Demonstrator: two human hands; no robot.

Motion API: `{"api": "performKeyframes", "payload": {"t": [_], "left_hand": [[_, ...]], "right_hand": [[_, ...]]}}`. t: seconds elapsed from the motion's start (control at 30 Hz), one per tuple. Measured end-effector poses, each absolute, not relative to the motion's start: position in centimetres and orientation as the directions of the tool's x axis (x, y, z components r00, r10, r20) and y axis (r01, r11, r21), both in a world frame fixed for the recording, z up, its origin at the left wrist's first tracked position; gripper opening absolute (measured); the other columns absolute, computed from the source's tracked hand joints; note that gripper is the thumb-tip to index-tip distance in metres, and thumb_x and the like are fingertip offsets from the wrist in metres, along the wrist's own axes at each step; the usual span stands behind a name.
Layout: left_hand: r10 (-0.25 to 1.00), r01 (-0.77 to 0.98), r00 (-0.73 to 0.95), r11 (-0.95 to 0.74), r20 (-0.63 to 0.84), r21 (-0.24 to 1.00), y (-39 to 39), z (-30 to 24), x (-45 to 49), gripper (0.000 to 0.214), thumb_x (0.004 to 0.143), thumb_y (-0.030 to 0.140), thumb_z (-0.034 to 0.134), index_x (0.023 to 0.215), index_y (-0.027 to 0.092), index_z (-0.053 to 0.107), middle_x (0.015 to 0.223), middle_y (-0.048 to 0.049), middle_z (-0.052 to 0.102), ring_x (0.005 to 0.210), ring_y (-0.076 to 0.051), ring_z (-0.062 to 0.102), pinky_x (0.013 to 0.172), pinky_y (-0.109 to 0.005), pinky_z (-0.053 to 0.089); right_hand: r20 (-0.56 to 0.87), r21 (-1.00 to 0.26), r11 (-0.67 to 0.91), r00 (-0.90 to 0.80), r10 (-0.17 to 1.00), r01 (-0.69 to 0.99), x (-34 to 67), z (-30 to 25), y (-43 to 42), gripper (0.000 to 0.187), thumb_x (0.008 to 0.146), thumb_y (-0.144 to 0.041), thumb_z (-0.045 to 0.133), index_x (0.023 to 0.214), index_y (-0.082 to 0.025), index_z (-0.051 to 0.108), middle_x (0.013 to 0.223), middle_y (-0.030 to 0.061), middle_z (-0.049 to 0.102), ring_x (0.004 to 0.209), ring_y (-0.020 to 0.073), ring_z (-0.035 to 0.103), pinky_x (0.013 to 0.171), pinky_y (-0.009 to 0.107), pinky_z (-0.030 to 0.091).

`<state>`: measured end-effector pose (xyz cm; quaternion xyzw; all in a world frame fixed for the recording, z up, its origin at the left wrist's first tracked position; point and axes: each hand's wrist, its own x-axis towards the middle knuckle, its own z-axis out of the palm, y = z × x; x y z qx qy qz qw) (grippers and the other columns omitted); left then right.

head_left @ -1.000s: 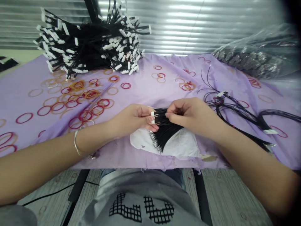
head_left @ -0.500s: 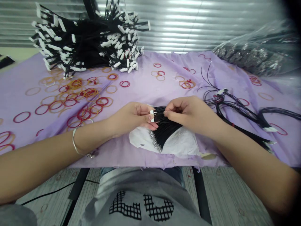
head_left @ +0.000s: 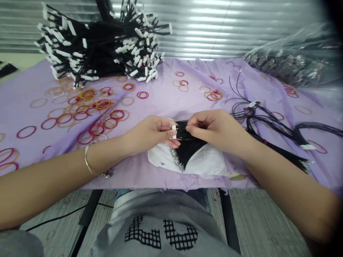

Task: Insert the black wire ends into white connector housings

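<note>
Between the thumb and fingers of my left hand (head_left: 160, 132) is a small white connector housing (head_left: 174, 132), held upright. Just to its right, my right hand (head_left: 209, 126) pinches a thin black wire, whose tip points at the housing. Whether the tip has entered the housing is too small to tell. Under both hands a fanned bundle of black wires (head_left: 189, 150) lies with its silvery terminal ends (head_left: 178, 160) toward me. The bundle rests on a white sheet (head_left: 211, 166).
A big pile of black cables with white connectors (head_left: 99, 46) stands at the back left. Red and yellow rubber bands (head_left: 103, 105) lie scattered over the purple cloth (head_left: 158, 101). Tied wire bundles (head_left: 273, 128) lie at right, below a clear plastic bag of metallic-ended parts (head_left: 284, 64).
The right hand's fingertips have come very slightly left, closer to the connector housing. My left hand keeps the same hold; the whole view has shifted a little.
</note>
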<state>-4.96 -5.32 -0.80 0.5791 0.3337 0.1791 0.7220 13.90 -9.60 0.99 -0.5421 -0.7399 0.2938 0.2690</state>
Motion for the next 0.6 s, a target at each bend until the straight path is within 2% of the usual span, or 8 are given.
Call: {"api": "performKeyframes", "payload": {"t": [0.23, 0.37, 0.47, 0.6], "left_hand": [[0.647, 0.137, 0.710, 0.260, -0.278, 0.956, -5.33, -0.80, -5.03, 0.007, 0.079, 0.010, 0.058, 0.082, 0.008, 0.064, 0.073, -0.0049, 0.068, 0.065, -0.008, 0.065, 0.067, -0.018, 0.054], [0.616, 0.048, 0.752, 0.305, -0.235, 0.951, -4.85, -1.28, -5.34, 0.012, 0.080, 0.014, 0.058, 0.090, 0.008, 0.064, 0.080, -0.0066, 0.069, 0.074, -0.010, 0.066, 0.074, -0.020, 0.054], [0.581, -0.011, 0.790, 0.331, -0.195, 0.943, -4.53, -1.45, -5.53, 0.016, 0.079, 0.016, 0.061, 0.093, 0.009, 0.064, 0.081, -0.0068, 0.069, 0.077, -0.012, 0.067, 0.072, -0.022, 0.055], [0.579, 0.057, 0.789, 0.265, -0.206, 0.962, -4.68, -1.21, -5.47, 0.015, 0.079, 0.019, 0.061, 0.089, 0.008, 0.064, 0.075, -0.0058, 0.068, 0.070, -0.012, 0.066, 0.068, -0.022, 0.056]], "right_hand": [[0.153, -0.661, 0.314, -0.287, 0.946, 0.681, 13.73, 0.39, -9.58, 0.012, 0.077, -0.020, 0.054, 0.073, -0.013, 0.063, 0.063, -0.0017, 0.057, 0.055, 0.0059, 0.046, 0.052, 0.020, 0.034], [0.144, -0.715, 0.271, -0.244, 0.959, 0.644, 13.96, 0.20, -9.43, 0.017, 0.080, -0.026, 0.054, 0.077, -0.013, 0.065, 0.064, -0.0003, 0.059, 0.055, 0.0070, 0.047, 0.052, 0.021, 0.035], [0.143, -0.774, 0.246, -0.217, 0.965, 0.584, 14.14, 0.24, -9.37, 0.020, 0.080, -0.029, 0.055, 0.080, -0.013, 0.066, 0.068, 0.0016, 0.062, 0.057, 0.0083, 0.050, 0.052, 0.022, 0.036], [0.148, -0.789, 0.270, -0.256, 0.955, 0.551, 14.06, 0.34, -9.41, 0.021, 0.080, -0.029, 0.055, 0.081, -0.012, 0.066, 0.072, 0.0029, 0.063, 0.060, 0.0091, 0.052, 0.055, 0.022, 0.038]]}}
